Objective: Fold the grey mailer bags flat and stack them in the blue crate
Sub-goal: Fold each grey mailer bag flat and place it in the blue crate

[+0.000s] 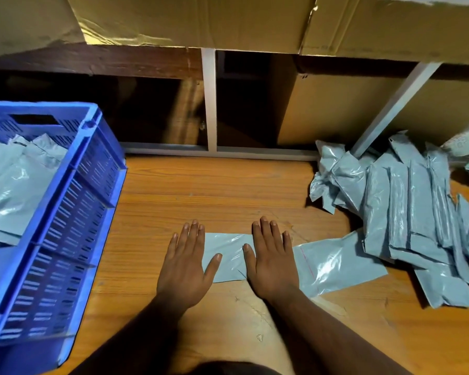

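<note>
A grey mailer bag lies flat on the wooden floor in front of me. My left hand presses its left end with straight fingers, and my right hand presses its right part the same way. Another flat mailer bag lies just right of my right hand. A pile of stuffed and crumpled grey mailer bags spreads at the right. The blue crate stands at the left with several folded grey bags inside.
Cardboard boxes stand behind a white metal shelf frame at the back, with more cardboard overhead. Bare wooden floor runs between the crate and the pile.
</note>
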Demonstrator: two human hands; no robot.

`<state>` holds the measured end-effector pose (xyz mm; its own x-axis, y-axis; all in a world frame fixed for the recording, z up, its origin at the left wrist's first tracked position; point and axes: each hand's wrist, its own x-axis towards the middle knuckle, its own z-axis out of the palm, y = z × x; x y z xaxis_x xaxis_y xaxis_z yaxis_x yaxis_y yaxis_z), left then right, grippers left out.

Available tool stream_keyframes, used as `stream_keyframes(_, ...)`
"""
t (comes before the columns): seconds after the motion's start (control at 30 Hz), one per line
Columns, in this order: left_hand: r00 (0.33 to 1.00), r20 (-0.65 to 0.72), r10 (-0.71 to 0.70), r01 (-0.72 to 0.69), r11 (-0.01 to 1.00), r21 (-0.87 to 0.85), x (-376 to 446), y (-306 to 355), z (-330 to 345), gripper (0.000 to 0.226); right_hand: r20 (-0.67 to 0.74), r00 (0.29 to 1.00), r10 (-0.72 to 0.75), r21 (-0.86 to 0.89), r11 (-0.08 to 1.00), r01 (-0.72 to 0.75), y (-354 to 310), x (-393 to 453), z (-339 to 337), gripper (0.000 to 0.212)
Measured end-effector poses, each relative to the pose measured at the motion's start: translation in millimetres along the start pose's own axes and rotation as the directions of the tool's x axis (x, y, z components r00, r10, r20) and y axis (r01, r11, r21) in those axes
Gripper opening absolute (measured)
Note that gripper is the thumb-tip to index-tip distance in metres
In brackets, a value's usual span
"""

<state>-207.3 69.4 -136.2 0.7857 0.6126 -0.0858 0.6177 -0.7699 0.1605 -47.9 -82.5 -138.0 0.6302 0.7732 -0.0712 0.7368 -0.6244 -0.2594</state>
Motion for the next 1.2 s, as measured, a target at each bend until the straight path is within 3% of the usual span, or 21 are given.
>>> stream_keyframes(0.17,1.0,-0.026,0.001,-0.002,1.0,-0.009,0.2,4.2,-3.6,0.086,0.032,0.999,-0.006,-0.017,1.0,0.007,-3.9,3.5,-11.7,0.073)
stream_keyframes(0.27,0.993,-0.104,0.047,-0.052,0.998,-0.043,3.5,20.3,-16.7,0.071,-0.066,0.99,-0.128,0.045,0.99,0.131,-21.4,9.9,-25.6,0.069)
stream_keyframes(0.37,0.989,-0.074,0.128,-0.136,0.985,-0.106,3.0,39.5,-7.0,0.065,-0.027,0.974,-0.223,0.059,0.973,0.225,-30.8,10.8,-14.4,0.057)
stream_keyframes(0.8,0.996,-0.049,0.069,-0.069,0.998,-0.012,3.2,40.9,9.5,0.062,-0.015,0.964,-0.265,0.065,0.962,0.265,-14.8,12.5,7.4,0.057)
stream_keyframes(0.97,0.999,-0.021,-0.041,0.041,0.999,0.005,1.8,24.4,5.8,0.076,-0.008,0.99,-0.143,0.066,0.988,0.143,7.2,4.5,-1.9,0.073)
stream_keyframes(1.13,1.0,0.0,0.012,-0.012,0.999,-0.042,9.3,9.2,-9.6,0.072,0.048,0.986,-0.162,0.131,0.979,0.154,5.8,10.0,-15.3,0.065)
stream_keyframes(1.2,0.999,-0.008,0.052,-0.052,0.996,-0.076,18.4,0.3,-24.6,0.064,0.038,0.968,-0.247,0.085,0.966,0.243,14.8,17.0,-32.0,0.057)
